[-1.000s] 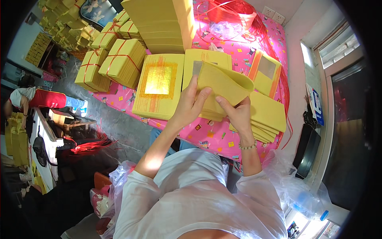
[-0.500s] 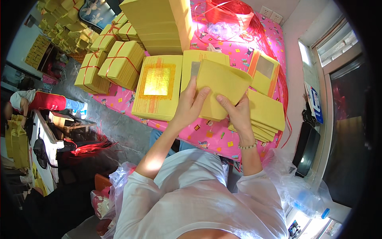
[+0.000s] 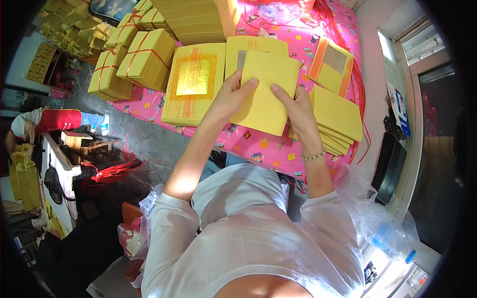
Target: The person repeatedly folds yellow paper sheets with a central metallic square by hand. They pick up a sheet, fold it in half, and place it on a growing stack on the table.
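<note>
A folded piece of yellow paper (image 3: 267,102) is held up between my two hands over the table. My left hand (image 3: 231,98) grips its left edge, thumb on the face and fingers behind. On the right edge my right hand (image 3: 299,113), with a beaded bracelet on the wrist, grips the same way. Behind the held paper lies a yellow sheet with a grey patch (image 3: 272,44), partly covered. Left of it sits a stack of yellow paper with a gold square (image 3: 193,82) on top. Folded yellow papers (image 3: 338,116) are piled beside my right hand.
Red-strapped bundles of yellow paper (image 3: 147,57) stand at the left of the pink patterned tablecloth (image 3: 238,141). An orange-banded paper (image 3: 330,67) lies far right, near red strands (image 3: 358,84). Another person (image 3: 59,119) is at the left. Clear plastic (image 3: 380,233) hangs at the lower right.
The held paper has turned from tilted, with a curled upper right corner, to flatter and nearly upright. Both hands still grip its sides. The view has shifted slightly.
</note>
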Demonstrator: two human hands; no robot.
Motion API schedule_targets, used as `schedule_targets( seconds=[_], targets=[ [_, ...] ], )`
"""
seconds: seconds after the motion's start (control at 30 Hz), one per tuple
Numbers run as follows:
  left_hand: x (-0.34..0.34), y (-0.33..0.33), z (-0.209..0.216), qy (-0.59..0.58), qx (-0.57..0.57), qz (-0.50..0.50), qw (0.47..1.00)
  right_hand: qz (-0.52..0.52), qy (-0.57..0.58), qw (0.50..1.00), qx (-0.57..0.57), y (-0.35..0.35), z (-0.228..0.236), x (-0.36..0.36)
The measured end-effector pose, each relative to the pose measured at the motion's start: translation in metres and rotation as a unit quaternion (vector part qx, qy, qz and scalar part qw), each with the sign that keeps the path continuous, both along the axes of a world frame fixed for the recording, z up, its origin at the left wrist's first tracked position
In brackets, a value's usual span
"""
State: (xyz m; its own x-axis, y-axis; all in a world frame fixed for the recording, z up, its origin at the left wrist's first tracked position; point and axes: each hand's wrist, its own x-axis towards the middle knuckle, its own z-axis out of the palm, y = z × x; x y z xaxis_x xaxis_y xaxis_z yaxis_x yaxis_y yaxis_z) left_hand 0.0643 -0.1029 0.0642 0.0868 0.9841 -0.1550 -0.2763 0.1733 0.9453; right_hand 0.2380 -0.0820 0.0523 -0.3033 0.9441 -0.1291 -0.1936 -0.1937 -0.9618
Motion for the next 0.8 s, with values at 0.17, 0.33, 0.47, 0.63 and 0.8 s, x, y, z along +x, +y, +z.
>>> schedule_targets(
  seconds=[0.17,0.33,0.47,0.63,0.8],
  targets=[
    [0.001,0.001,-0.001,0.007,-0.015,0.003,1.000,-0.004,0.022,1.000,-0.012,0.000,-0.002,-0.002],
    [-0.003,-0.001,-0.002,0.016,0.051,0.010,0.999,-0.001,0.037,0.999,-0.020,-0.002,0.004,0.000],
    [-0.003,-0.007,-0.004,0.036,0.061,0.025,0.997,-0.004,0.031,0.999,0.007,-0.006,-0.002,0.003],
    [-0.004,-0.018,-0.006,0.018,0.098,0.025,0.995,0.017,0.036,0.999,-0.035,-0.007,-0.003,0.007],
    [-0.006,-0.026,-0.008,0.052,0.111,0.022,0.992,0.000,0.035,0.999,-0.021,-0.011,0.000,0.006]
  ],
)
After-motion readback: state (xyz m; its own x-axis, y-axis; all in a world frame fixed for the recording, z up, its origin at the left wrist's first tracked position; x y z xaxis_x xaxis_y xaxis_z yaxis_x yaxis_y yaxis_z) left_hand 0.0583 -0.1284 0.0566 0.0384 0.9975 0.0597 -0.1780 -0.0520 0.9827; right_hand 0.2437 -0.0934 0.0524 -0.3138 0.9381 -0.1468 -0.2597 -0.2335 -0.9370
